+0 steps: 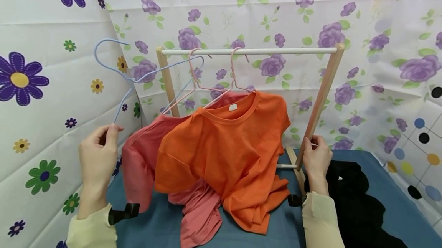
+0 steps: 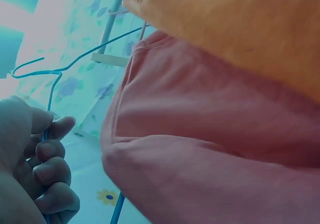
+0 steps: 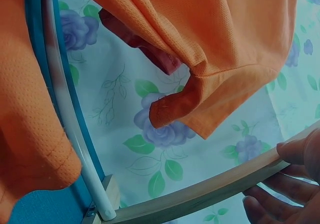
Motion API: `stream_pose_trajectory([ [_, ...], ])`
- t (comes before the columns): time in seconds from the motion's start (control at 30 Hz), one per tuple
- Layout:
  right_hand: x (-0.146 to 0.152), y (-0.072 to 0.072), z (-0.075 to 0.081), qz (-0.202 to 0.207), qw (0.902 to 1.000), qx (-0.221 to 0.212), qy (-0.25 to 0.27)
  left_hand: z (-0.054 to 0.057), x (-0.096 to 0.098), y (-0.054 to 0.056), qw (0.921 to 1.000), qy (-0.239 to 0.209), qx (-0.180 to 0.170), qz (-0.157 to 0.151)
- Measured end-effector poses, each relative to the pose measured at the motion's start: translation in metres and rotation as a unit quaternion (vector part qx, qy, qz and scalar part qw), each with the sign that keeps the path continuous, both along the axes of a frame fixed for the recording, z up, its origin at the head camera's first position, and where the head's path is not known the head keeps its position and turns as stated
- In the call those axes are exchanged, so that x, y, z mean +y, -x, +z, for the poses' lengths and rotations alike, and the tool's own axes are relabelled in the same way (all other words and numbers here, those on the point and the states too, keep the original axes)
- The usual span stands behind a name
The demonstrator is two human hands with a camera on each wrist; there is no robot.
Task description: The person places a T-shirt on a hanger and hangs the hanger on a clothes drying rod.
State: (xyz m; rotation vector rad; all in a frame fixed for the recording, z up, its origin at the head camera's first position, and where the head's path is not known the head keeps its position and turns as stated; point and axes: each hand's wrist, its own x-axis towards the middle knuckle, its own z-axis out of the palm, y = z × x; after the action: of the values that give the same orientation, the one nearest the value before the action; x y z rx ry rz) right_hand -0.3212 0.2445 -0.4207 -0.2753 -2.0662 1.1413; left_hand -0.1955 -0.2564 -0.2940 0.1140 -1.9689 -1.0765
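Note:
My left hand (image 1: 100,156) grips a bare blue hanger (image 1: 119,70) by one arm, its hook up and its far end passing behind the pink hangers. In the left wrist view the fingers curl round the blue wire. Low on the right post (image 1: 319,104) of a small clothes rack, my right hand (image 1: 315,157) holds the wood between thumb and fingers. An orange T-shirt (image 1: 231,140) hangs in front from a pink hanger (image 1: 233,71). Behind it a coral-pink shirt (image 1: 145,152) hangs from another pink hanger (image 1: 192,69), partly hidden by the orange one.
The rack's white top rail (image 1: 283,51) carries both pink hanger hooks. A black garment (image 1: 355,205) lies crumpled on the blue table surface (image 1: 380,179) at the right. Flower-patterned sheets (image 1: 207,6) enclose the back and sides. The shirts' hems reach down to the table.

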Motion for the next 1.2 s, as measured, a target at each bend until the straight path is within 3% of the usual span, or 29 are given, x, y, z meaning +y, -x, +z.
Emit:
stream_pose_trajectory([
  [0.13, -0.001, -0.001, 0.001, 0.002, 1.0000, -0.001, 0.002, -0.015, 0.005, -0.005, 0.9988, -0.018, 0.040, 0.021],
  [0.4, -0.004, 0.000, -0.002, 0.003, 1.0000, -0.002, -0.003, -0.039, 0.004, -0.015, 0.9943, -0.043, 0.082, 0.052],
  [0.53, -0.002, 0.001, 0.000, 0.002, 1.0000, -0.003, -0.004, -0.042, 0.003, -0.016, 0.9909, -0.034, 0.107, 0.075],
  [0.67, 0.000, 0.000, 0.000, 0.004, 0.9999, -0.008, -0.006, -0.037, 0.005, -0.020, 0.9850, -0.040, 0.133, 0.103],
  [0.77, 0.001, -0.001, 0.001, 0.005, 0.9999, -0.015, -0.007, -0.036, -0.001, -0.021, 0.9810, -0.041, 0.149, 0.118],
  [0.97, 0.001, -0.003, 0.002, 0.008, 0.9995, -0.027, -0.011, -0.043, -0.020, -0.026, 0.9717, -0.011, 0.185, 0.147],
  [1.2, 0.002, -0.003, 0.003, 0.012, 0.9994, -0.031, -0.011, -0.038, -0.017, -0.030, 0.9672, -0.030, 0.193, 0.162],
])
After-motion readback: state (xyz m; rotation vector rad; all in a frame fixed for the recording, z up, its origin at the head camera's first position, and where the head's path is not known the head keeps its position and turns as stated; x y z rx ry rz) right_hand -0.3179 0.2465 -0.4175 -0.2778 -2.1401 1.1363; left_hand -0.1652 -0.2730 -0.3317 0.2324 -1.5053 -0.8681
